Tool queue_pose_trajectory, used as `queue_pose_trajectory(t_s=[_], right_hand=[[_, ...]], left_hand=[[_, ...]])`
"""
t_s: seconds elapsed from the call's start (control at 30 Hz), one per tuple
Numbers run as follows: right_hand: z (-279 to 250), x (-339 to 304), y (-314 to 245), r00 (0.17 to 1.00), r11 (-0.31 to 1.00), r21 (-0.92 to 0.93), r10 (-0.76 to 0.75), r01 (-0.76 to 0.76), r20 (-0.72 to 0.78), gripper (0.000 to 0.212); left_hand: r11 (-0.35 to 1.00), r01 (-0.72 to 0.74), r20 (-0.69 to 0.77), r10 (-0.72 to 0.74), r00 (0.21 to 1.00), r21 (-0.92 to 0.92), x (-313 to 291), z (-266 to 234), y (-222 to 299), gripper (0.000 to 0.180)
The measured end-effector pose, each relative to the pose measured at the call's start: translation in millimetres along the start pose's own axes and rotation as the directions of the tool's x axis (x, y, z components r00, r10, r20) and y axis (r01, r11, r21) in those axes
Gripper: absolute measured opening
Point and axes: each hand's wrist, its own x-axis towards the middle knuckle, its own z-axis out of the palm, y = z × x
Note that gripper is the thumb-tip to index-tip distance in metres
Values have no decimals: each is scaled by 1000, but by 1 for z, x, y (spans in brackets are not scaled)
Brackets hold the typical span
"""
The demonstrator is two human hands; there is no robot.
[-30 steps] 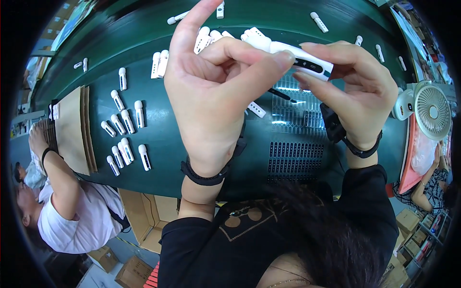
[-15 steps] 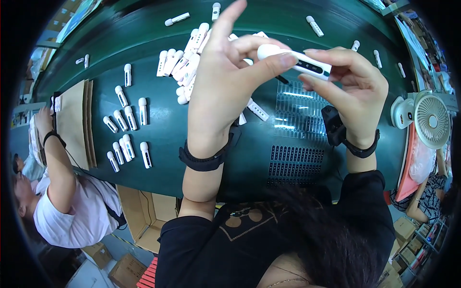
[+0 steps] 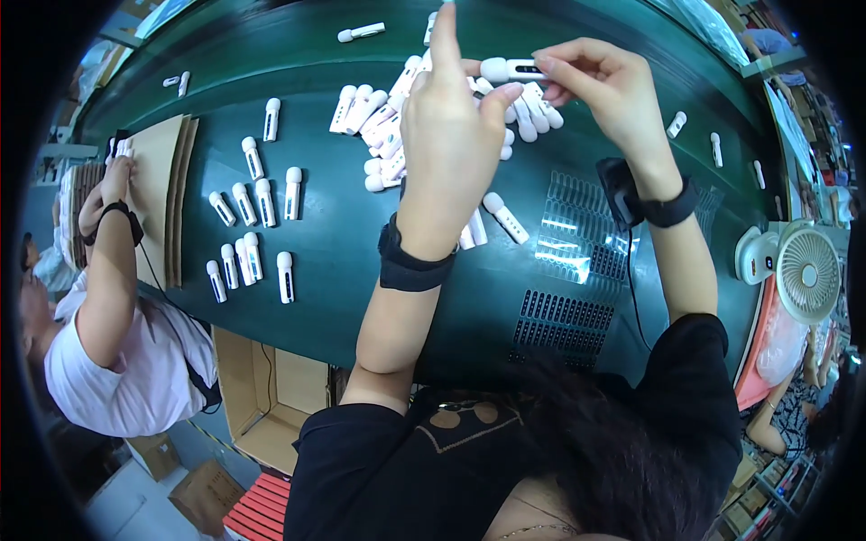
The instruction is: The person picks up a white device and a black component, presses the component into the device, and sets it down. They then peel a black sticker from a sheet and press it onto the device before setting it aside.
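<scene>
A small white wand massager (image 3: 518, 70) with a round head and a dark button strip is held nearly level above the far part of the green table. Its handle end is pinched between the thumb and fingers of my right hand (image 3: 606, 83). Next to the round head is my left hand (image 3: 451, 126), open, with one finger pointing up and the thumb apart below the massager. Another left finger, mostly hidden, reaches the head or close to it. Under and around my hands lies a heap of similar massagers (image 3: 383, 126), partly covered by my left hand.
Several massagers (image 3: 264, 204) lie in loose groups at left on the green table (image 3: 361, 261). Clear sticker sheets (image 3: 568, 216) and black strip sheets (image 3: 566, 317) lie at right, near a white fan (image 3: 808, 272). Cardboard dividers (image 3: 167, 198) stand by a co-worker (image 3: 126, 352) at left.
Both hands have moved farther away across the table, and the massager has shifted left and up with them. My left thumb has come off the massager, while my right hand keeps hold.
</scene>
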Motion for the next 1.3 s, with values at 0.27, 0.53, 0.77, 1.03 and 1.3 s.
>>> queue_pose_trajectory(t_s=[0.27, 0.53, 0.77, 1.03, 1.3], right_hand=[[16, -4, -24, 977, 976, -60, -211, 212, 21, 19], [18, -17, -50, 969, 949, -200, -243, 246, 36, 18], [22, -27, -43, 873, 822, -384, -482, 421, -75, 17], [13, -31, -39, 934, 881, -347, -355, 321, -37, 17], [-51, 62, 112, 987, 983, -91, 159, -158, -1, 23]], left_hand=[[585, 444, 214, -421, 882, -679, 13, -28, 27, 63], [417, -731, -457, 585, 671, -540, 25, -4, -18, 63], [791, -554, -256, 497, 829, -260, 2, 0, -12, 60], [975, -76, -61, 64, 996, -209, -7, -9, 10, 62], [927, 133, 94, -176, 980, 350, 83, -20, -36, 48]])
